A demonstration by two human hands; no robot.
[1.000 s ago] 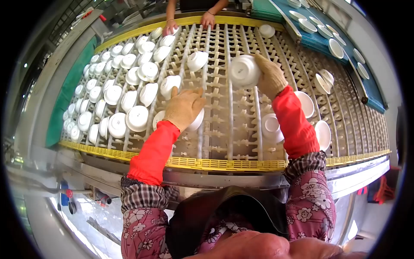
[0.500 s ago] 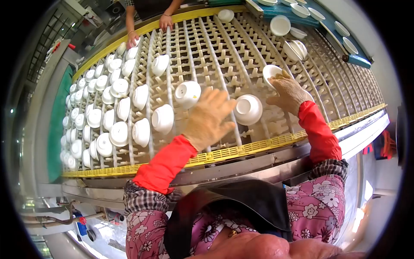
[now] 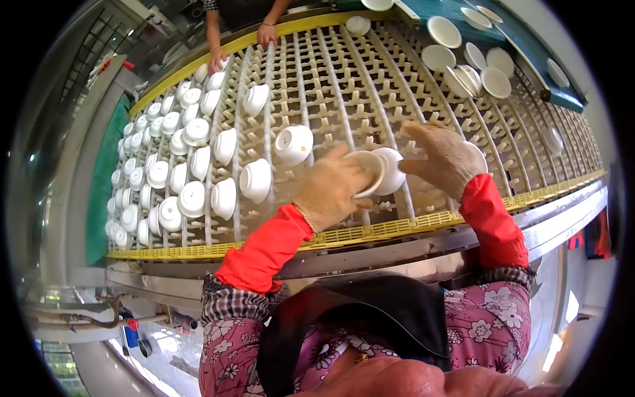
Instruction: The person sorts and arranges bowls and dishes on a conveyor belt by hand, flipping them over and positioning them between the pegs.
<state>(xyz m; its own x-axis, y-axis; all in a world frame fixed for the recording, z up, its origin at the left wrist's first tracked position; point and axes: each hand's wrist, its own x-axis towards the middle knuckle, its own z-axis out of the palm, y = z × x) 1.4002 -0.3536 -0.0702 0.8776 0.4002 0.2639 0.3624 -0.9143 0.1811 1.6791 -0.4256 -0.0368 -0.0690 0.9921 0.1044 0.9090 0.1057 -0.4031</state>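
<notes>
My left hand (image 3: 336,187), in a tan work glove, grips the rim of a tilted white bowl (image 3: 372,171). Right behind that bowl, overlapping it in view, is another white bowl (image 3: 391,173). My right hand (image 3: 440,152), gloved the same way, is held over the rack with thumb and fingers apart and nothing visible between them. Part of a further bowl (image 3: 477,157) shows beside its wrist, the rest hidden. Left of my left hand, a bowl (image 3: 294,145) and another bowl (image 3: 256,180) rest tipped on the pegged conveyor (image 3: 370,221).
Many white bowls (image 3: 192,199) stand in rows on the left. Loose bowls (image 3: 496,83) pile up at the upper right below a green belt (image 3: 444,12) carrying more. Across the conveyor, another person's hands (image 3: 266,34) are at its far yellow edge.
My left hand has moved right and now grips a bowl. My right hand has come away from the bowl it was touching. More bowls have gathered at the upper right, and the view has shifted slightly.
</notes>
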